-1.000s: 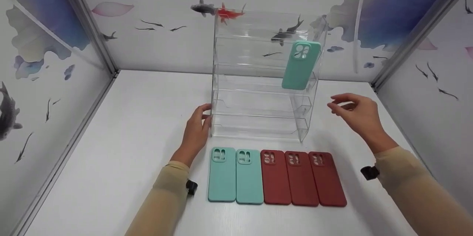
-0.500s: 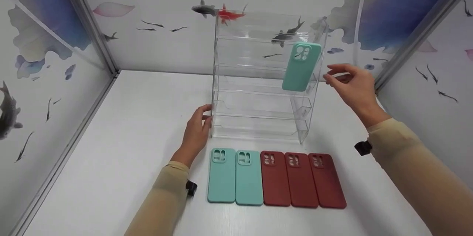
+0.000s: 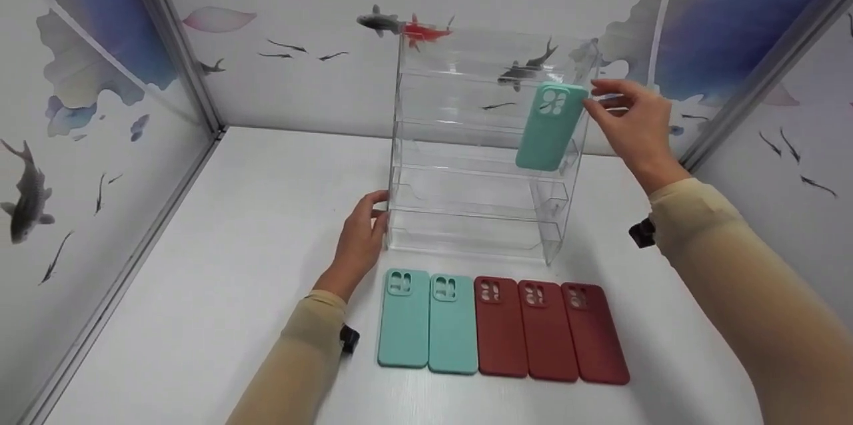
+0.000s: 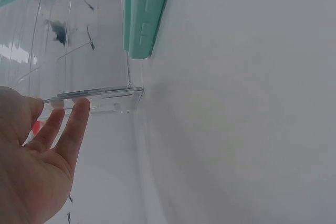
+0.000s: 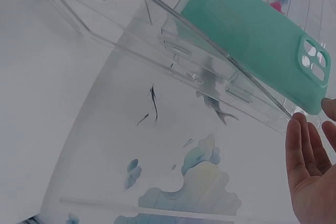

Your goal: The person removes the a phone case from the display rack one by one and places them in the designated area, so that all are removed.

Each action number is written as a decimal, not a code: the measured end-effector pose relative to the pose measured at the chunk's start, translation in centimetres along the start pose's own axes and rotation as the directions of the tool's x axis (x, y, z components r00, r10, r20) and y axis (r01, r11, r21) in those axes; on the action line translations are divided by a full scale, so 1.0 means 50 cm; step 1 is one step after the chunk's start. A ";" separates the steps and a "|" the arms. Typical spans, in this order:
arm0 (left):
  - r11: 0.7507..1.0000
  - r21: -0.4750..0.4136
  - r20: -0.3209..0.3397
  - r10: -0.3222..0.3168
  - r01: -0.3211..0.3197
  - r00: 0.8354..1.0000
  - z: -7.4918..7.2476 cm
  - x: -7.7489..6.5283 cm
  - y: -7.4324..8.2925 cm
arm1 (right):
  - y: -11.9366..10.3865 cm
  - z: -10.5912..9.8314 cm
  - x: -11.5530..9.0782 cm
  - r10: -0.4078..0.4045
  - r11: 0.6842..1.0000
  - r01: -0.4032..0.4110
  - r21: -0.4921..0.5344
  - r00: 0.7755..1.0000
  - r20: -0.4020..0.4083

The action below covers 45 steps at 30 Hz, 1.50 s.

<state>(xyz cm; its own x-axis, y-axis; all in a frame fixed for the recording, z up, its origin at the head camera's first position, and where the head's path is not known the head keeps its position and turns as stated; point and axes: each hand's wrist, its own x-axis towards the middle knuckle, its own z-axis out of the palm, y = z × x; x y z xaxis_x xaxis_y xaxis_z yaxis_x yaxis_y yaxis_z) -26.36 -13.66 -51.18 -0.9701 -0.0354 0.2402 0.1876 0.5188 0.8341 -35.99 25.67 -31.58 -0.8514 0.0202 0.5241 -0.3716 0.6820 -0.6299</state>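
Note:
A clear tiered rack [image 3: 466, 195] stands on the white table. One mint-green phone case [image 3: 550, 135] leans upright at its right end, camera cutout at the top. My left hand [image 3: 360, 232] rests against the rack's lower left side, fingertips and thumb touching the clear side panel [image 4: 100, 93]. At the rack's upper right edge, my right hand [image 3: 633, 125] has its thumb and fingers apart. In the right wrist view the thumb is close to the mint-green phone case's [image 5: 257, 40] top corner, and the other fingertips are by the outer side panel; contact is unclear.
In front of the rack, two mint-green phone cases [image 3: 404, 325] and three dark red phone cases [image 3: 501, 332] lie side by side in a row. White walls [image 3: 306, 85] printed with fish and petals enclose the table, with metal corner posts [image 3: 176, 45].
My right hand has risen from beside the rack's middle to its upper right edge, next to the standing mint-green phone case. The left hand keeps its place. The view has shifted slightly.

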 end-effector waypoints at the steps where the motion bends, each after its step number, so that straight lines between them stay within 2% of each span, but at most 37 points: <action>1: 1.000 0.001 0.003 0.005 -0.006 1.000 0.000 0.001 0.001 | 0.000 0.000 0.003 -0.010 1.000 0.010 -0.004 1.000 -0.001; 5: 1.000 -0.005 0.001 0.015 -0.015 1.000 0.000 0.003 0.004 | -0.006 0.000 0.014 -0.046 0.998 0.046 -0.041 0.999 0.005; 13: 1.000 -0.005 -0.001 0.020 -0.020 1.000 0.000 0.006 0.007 | -0.009 -0.010 0.017 -0.026 0.996 0.030 -0.085 0.999 0.043; 24: 1.000 -0.002 0.002 0.018 -0.018 1.000 0.001 0.004 0.007 | -0.004 -0.020 0.002 -0.020 0.999 0.018 0.041 0.998 0.056; 33: 1.000 -0.004 0.008 0.007 -0.007 1.000 -0.002 0.000 0.004 | 0.001 -0.026 -0.023 -0.045 0.983 0.047 0.176 0.999 -0.016; 45: 1.000 -0.006 0.000 0.003 -0.003 1.000 -0.002 0.000 -0.004 | -0.006 -0.090 -0.032 0.001 0.952 0.035 0.303 0.993 -0.118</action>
<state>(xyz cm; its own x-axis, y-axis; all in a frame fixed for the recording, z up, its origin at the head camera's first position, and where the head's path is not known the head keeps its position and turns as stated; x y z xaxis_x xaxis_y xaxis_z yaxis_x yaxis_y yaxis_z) -26.38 -13.82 -51.29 -0.9693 -0.0340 0.2433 0.1920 0.5133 0.8364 -32.85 28.74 -29.65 -0.8022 0.1067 0.5874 -0.4961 0.4282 -0.7553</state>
